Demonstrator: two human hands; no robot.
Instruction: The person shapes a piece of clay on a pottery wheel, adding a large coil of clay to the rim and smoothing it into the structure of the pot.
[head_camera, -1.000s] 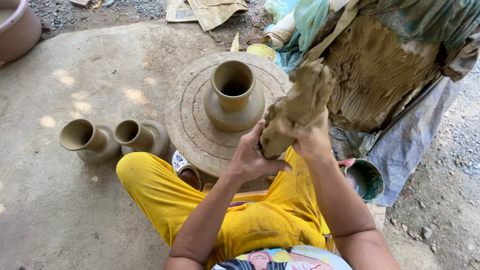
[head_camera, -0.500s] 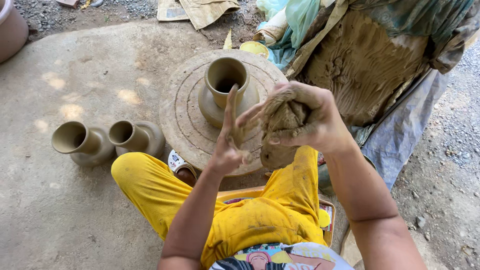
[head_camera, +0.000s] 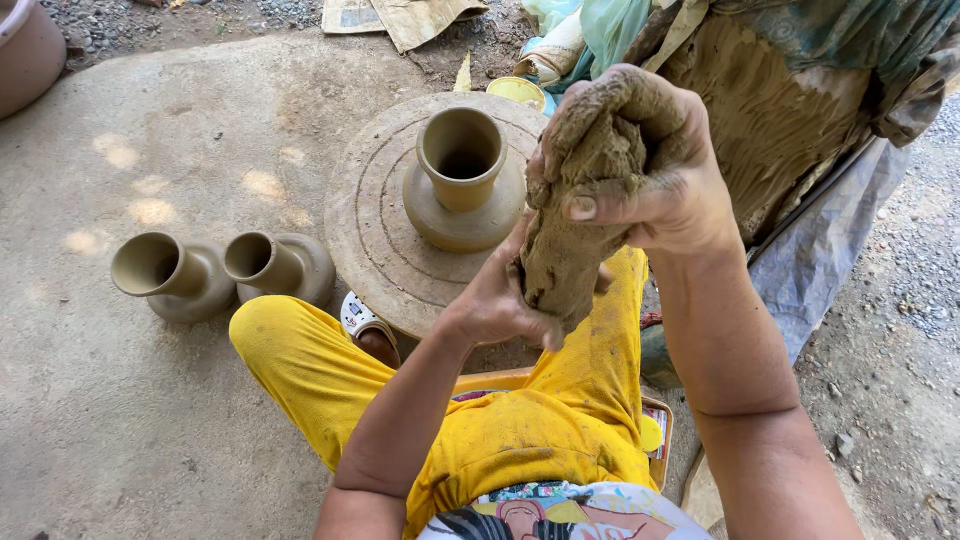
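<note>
A lump of wet clay (head_camera: 575, 215) is held upright in the air between both hands, just at 3 o'clock of the potter's wheel (head_camera: 375, 215). The right hand (head_camera: 655, 165) is wrapped over the lump's top, fingers pressed together, thumb across its front. The left hand (head_camera: 500, 300) is cupped under the lower end, fingers closed against it. A freshly thrown clay vase (head_camera: 460, 180) stands on the wheel's centre. Two more clay vases (head_camera: 225, 275) are seen on the concrete floor (head_camera: 120, 420) at 9 o'clock of the wheel, touching one another. A clay heap under cloth (head_camera: 780, 120) lies at 2 o'clock.
</note>
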